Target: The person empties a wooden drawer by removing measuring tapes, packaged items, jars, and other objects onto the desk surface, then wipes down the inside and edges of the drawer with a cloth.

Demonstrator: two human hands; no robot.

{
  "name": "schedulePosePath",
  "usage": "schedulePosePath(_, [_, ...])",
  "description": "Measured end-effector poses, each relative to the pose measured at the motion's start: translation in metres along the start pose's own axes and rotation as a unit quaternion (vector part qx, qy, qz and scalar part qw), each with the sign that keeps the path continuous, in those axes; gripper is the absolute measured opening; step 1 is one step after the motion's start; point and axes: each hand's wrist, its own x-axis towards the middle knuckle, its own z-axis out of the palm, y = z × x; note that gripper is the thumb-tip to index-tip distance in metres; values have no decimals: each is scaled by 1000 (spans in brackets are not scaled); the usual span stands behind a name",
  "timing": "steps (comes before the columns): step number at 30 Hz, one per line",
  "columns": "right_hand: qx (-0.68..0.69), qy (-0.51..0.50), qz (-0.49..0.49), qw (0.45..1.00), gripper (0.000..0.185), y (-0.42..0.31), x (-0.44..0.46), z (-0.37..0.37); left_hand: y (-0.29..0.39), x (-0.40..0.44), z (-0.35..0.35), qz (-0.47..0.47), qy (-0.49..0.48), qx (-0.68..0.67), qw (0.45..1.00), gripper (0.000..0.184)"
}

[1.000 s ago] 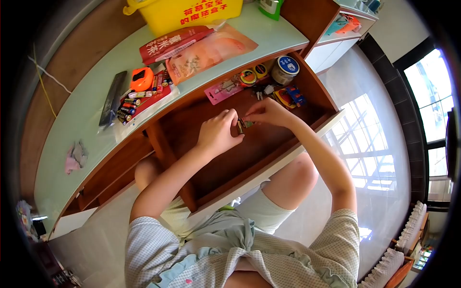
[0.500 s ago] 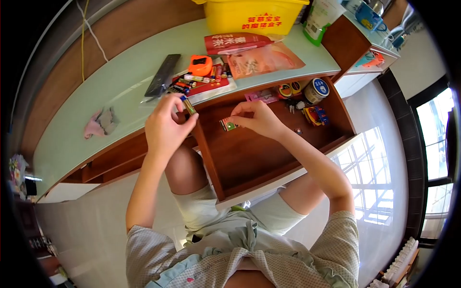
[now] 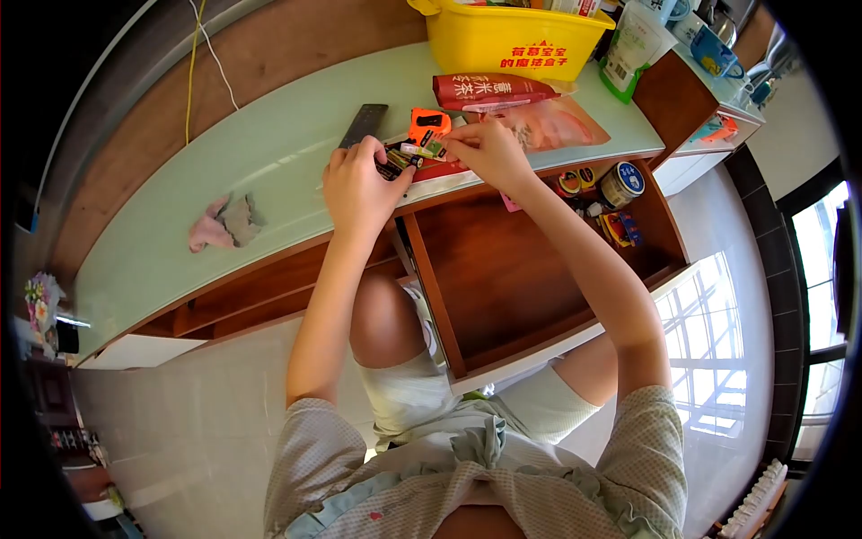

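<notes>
On the glass top, my left hand (image 3: 364,184) is closed at the near edge of a pile of batteries (image 3: 391,169), its thumb and fingers around a battery (image 3: 411,161). My right hand (image 3: 489,153) reaches over the drawer to the same pile and pinches a small green-and-orange battery pack (image 3: 431,146) by its edge. Just behind stands an orange tape measure (image 3: 430,122). A red packet (image 3: 442,170) lies partly under the batteries and my right hand. Beyond my left hand lies a dark, flat bar-shaped object (image 3: 365,126).
The wooden drawer (image 3: 521,278) is pulled out over my lap, with a tin (image 3: 621,185) and small packets at its right end. A yellow tub (image 3: 516,45), a red food bag (image 3: 494,90) and a green-white pouch (image 3: 633,54) stand behind. A crumpled cloth (image 3: 224,225) lies left.
My right hand has lifted the small battery pack out of the drawer and up to the pile. My left hand has moved with its battery from the drawer's edge onto the pile.
</notes>
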Motion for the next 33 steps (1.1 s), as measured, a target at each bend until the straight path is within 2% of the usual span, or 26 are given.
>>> schedulePosePath(4, [-73,12,9,997,23,-4,5,3,-3,1,6,0,-17,15,1000,37])
schedulePosePath(8, [-95,21,26,995,22,-10,4,6,-9,-2,12,37,-12,19,999,36])
schedulePosePath(13, [-131,57,8,990,21,-10,8,15,-6,-2,12,26,-28,19,999,35])
schedulePosePath(17, [-123,88,-33,988,22,-11,10,15,-4,-1,12,37,15,13,999,31])
schedulePosePath(20, [-99,111,-68,987,20,-5,7,10,5,-1,8,79,76,7,994,26])
schedulePosePath(25, [-62,110,-91,988,17,8,-20,-23,38,-10,8,115,72,-106,985,18])
schedulePosePath(29, [-21,30,-31,999,15,31,-65,-48,73,-29,29,142,13,-191,971,15])
schedulePosePath(31, [-18,-6,-37,999,15,50,-89,-57,91,-41,40,135,-76,-221,963,10])
schedulePosePath(33, [-22,-25,-18,999,15,65,-112,-67,104,-53,58,163,-149,-197,955,8])
